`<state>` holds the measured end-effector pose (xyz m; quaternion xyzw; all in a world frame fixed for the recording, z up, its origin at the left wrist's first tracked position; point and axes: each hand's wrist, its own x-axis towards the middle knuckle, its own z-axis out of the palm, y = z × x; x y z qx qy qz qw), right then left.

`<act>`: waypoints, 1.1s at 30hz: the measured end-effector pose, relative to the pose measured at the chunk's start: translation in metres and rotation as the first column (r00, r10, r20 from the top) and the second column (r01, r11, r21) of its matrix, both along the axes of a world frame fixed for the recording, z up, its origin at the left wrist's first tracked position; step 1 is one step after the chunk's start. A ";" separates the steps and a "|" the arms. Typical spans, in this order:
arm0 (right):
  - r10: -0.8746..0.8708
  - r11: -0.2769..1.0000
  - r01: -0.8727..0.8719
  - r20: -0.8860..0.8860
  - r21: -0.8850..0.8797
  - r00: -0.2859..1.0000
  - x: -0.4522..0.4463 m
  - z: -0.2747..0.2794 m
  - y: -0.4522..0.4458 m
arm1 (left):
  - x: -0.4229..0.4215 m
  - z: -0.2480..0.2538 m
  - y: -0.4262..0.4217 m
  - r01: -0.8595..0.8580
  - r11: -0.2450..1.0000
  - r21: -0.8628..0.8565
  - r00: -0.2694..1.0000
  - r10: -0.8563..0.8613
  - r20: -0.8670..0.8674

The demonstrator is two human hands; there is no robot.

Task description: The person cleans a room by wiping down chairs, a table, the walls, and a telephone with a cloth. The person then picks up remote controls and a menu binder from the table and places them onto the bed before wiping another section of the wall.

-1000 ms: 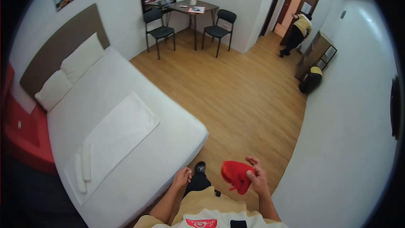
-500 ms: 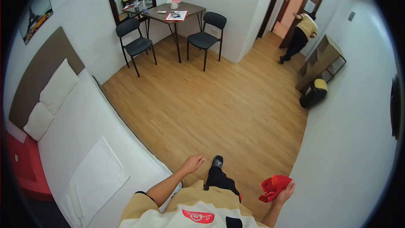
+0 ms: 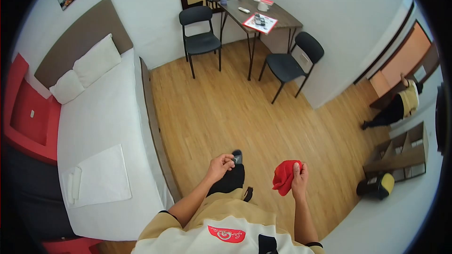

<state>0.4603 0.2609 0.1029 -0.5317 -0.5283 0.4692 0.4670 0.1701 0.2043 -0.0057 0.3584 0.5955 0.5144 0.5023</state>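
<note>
A crumpled red cloth [image 3: 284,178] is held in my right hand [image 3: 300,178], the thumb pressed over it and the fingers behind. The cloth hangs in front of my body, above the wood floor. My left hand [image 3: 220,167] is loosely closed in front of my waist, with the fingers curled in and nothing showing in them. Below it, a dark shoe [image 3: 237,156] of mine stands on the floor. To my left is a bed with a white sheet [image 3: 106,117], apart from both hands. On the sheet lie a folded white towel [image 3: 110,178] and a small rolled one [image 3: 75,183].
Two black chairs [image 3: 202,42] [image 3: 287,68] flank a brown table [image 3: 287,16] bearing a red-edged sheet, a remote and bottles. Another person [image 3: 407,101] is by the door at right. A shelf [image 3: 400,153] and a black bin with a yellow lid [image 3: 376,186] line the right wall.
My view has turned to the left, so the table and door sit farther right. My right hand has come inward and up with the red cloth. The left hand is slightly higher.
</note>
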 end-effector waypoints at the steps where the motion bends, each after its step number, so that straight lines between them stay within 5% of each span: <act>1: 0.013 1.000 -0.013 -0.003 0.004 1.000 -0.011 -0.007 0.029 | -0.005 -0.005 0.024 0.016 1.000 0.003 0.999 -0.016 0.051; 5: 0.011 0.998 -0.013 -0.021 -0.057 1.000 -0.036 -0.015 0.143 | -0.020 -0.003 0.143 -0.009 0.999 -0.051 0.985 0.018 0.172; 15: -0.114 0.992 0.111 -0.054 -0.058 0.992 -0.034 -0.005 0.425 | -0.064 0.014 0.423 0.004 1.000 -0.021 0.980 -0.008 -0.199; 20: -0.217 0.975 0.202 -0.181 -0.097 0.959 -0.054 -0.023 0.587 | -0.110 -0.016 0.549 -0.142 0.980 -0.141 0.989 0.145 0.013; 24: -0.219 0.972 0.188 -0.251 -0.143 0.943 -0.096 -0.006 0.742 | -0.133 0.008 0.680 -0.310 0.943 -0.121 0.945 0.320 0.071; 28: -0.006 0.997 -0.006 -0.146 -0.083 0.989 -0.142 -0.001 0.887 | -0.174 0.039 0.801 -0.352 0.935 0.034 0.936 0.351 0.033; 31: 0.048 0.982 -0.077 0.168 0.170 0.985 -0.175 -0.001 0.996 | -0.214 0.041 0.902 -0.400 0.914 0.072 0.916 0.401 0.004; 33: -0.026 0.949 -0.073 0.305 0.308 0.952 -0.194 -0.012 1.070 | -0.244 0.038 0.970 -0.305 0.949 0.084 0.917 0.316 -0.242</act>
